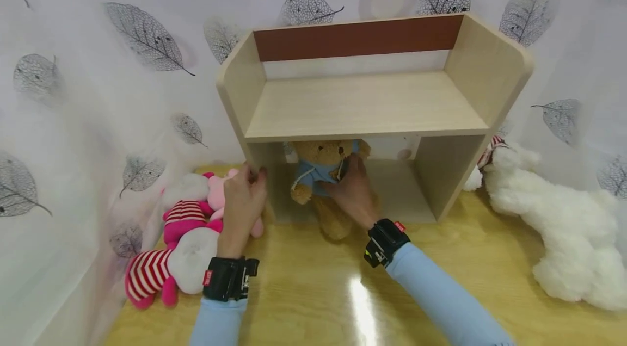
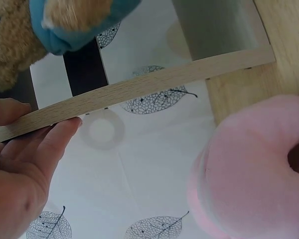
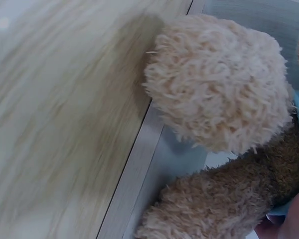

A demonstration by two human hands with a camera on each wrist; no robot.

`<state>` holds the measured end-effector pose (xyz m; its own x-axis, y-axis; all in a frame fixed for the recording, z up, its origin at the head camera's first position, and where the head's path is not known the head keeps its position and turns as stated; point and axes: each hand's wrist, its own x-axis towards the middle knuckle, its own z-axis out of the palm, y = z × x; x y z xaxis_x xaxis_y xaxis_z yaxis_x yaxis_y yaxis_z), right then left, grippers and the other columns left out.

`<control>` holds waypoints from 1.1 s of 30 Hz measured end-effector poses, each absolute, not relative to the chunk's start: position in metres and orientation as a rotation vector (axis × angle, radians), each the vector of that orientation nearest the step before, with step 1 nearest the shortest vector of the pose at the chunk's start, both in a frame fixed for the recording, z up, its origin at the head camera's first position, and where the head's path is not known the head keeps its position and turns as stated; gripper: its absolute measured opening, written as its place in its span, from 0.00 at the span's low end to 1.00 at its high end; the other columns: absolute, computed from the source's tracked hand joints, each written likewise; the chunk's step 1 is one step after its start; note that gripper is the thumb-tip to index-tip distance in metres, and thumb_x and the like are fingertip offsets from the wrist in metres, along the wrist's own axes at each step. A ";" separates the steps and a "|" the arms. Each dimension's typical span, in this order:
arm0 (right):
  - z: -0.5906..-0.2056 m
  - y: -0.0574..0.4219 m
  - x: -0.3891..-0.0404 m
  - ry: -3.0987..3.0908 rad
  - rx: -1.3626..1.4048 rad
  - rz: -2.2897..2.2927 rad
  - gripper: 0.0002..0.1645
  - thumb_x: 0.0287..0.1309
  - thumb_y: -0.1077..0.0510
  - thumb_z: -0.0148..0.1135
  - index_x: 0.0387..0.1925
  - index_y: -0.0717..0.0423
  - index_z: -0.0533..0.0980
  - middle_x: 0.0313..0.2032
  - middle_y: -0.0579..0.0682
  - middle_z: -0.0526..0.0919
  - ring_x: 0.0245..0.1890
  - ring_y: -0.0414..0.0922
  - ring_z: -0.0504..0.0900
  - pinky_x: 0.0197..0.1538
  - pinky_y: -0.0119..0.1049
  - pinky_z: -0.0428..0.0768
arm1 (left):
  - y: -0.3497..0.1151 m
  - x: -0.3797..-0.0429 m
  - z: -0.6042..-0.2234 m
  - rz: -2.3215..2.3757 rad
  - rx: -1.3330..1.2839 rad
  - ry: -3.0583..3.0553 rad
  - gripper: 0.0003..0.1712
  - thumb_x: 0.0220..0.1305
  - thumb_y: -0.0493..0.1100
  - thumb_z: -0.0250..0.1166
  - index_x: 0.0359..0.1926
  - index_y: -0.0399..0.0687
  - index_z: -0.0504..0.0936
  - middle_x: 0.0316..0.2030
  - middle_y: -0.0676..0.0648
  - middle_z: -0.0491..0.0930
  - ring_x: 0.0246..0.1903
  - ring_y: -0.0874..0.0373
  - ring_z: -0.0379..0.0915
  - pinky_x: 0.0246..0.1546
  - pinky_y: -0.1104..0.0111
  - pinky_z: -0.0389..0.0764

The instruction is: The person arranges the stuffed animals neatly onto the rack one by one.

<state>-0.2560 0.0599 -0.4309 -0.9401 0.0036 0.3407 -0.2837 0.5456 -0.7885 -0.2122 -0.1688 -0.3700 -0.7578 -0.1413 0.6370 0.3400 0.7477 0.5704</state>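
A brown teddy bear (image 1: pixel 313 169) in a light blue top is in the lower compartment of a pale wooden shelf unit (image 1: pixel 367 104), upright, its legs reaching to the front edge. My right hand (image 1: pixel 355 196) holds the bear at the front of its top; in the right wrist view mostly its fuzzy legs (image 3: pixel 219 84) show. With the left hand (image 1: pixel 241 210) I grip the unit's left side panel (image 2: pixel 154 82), thumb on the inner face and fingers on the outer one. The upper board hides the top of the bear's head in the head view.
Pink and white plush toys (image 1: pixel 191 253), some with red stripes, lie left of the unit beside my left arm. A fluffy white plush toy (image 1: pixel 563 226) lies to the right. Behind the unit hangs a white leaf-patterned backdrop (image 1: pixel 147 36); the tabletop (image 1: pixel 313 291) is yellowish wood.
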 end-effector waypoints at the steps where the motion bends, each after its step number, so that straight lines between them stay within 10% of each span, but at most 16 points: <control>1: -0.430 0.056 -0.261 -2.471 0.231 1.341 0.40 0.42 0.40 0.75 0.46 0.55 0.63 0.34 0.51 0.69 0.30 0.45 0.71 0.25 0.39 0.74 | -0.170 -0.213 -0.368 -0.909 -0.150 -2.258 0.11 0.61 0.39 0.63 0.30 0.33 0.80 0.18 0.34 0.81 0.18 0.41 0.73 0.16 0.51 0.71; 22: -0.436 -0.002 -0.297 -2.450 0.142 1.379 0.33 0.45 0.36 0.71 0.37 0.54 0.65 0.43 0.56 0.69 0.42 0.50 0.69 0.33 0.43 0.75 | -0.170 -0.213 -0.369 -0.929 -0.127 -2.251 0.10 0.60 0.39 0.64 0.30 0.34 0.80 0.18 0.35 0.80 0.19 0.41 0.74 0.18 0.50 0.73; 29: -0.443 -0.003 -0.298 -2.490 0.178 1.240 0.31 0.49 0.35 0.67 0.39 0.54 0.67 0.62 0.64 0.65 0.49 0.53 0.71 0.39 0.46 0.80 | -0.169 -0.212 -0.369 -0.926 -0.122 -2.247 0.09 0.59 0.39 0.64 0.29 0.34 0.81 0.16 0.36 0.80 0.17 0.43 0.72 0.16 0.51 0.71; 33: -0.443 -0.002 -0.295 -2.555 0.217 1.105 0.28 0.51 0.36 0.66 0.33 0.57 0.71 0.53 0.63 0.71 0.47 0.56 0.73 0.42 0.51 0.79 | -0.168 -0.212 -0.371 -0.921 -0.117 -2.257 0.10 0.60 0.39 0.64 0.28 0.35 0.80 0.15 0.38 0.78 0.15 0.44 0.70 0.14 0.54 0.68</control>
